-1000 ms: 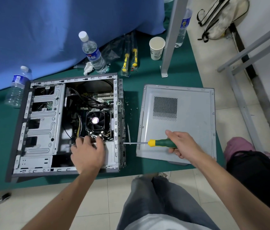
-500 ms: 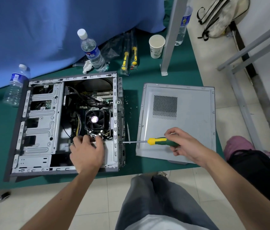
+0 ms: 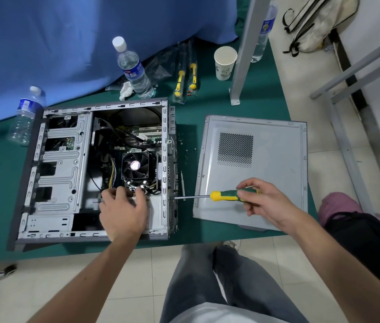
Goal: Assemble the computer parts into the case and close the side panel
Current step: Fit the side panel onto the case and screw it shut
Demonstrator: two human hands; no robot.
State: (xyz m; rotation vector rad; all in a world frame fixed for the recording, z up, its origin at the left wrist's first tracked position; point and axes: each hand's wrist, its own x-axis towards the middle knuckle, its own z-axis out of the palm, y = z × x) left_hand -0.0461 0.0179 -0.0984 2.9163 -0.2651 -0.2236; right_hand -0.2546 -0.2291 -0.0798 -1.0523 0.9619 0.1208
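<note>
- My right hand [image 3: 266,201] pinches the screwdriver [image 3: 225,196], tip against the case [image 3: 53,173] rear edge.
- My left hand [image 3: 123,212] rests inside, fingers curled; grip unclear.
- Side panel [image 3: 275,173] lies beside on the bench [image 3: 254,108].

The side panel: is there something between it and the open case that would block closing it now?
Yes. The side panel lies flat beside the case. The screwdriver in the right hand crosses the gap to the case's rear edge, and the left hand reaches inside the opening.

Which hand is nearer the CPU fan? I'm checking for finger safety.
Left. The left hand sits inside the case just below the CPU fan; the right hand is outside, over the side panel.
</note>
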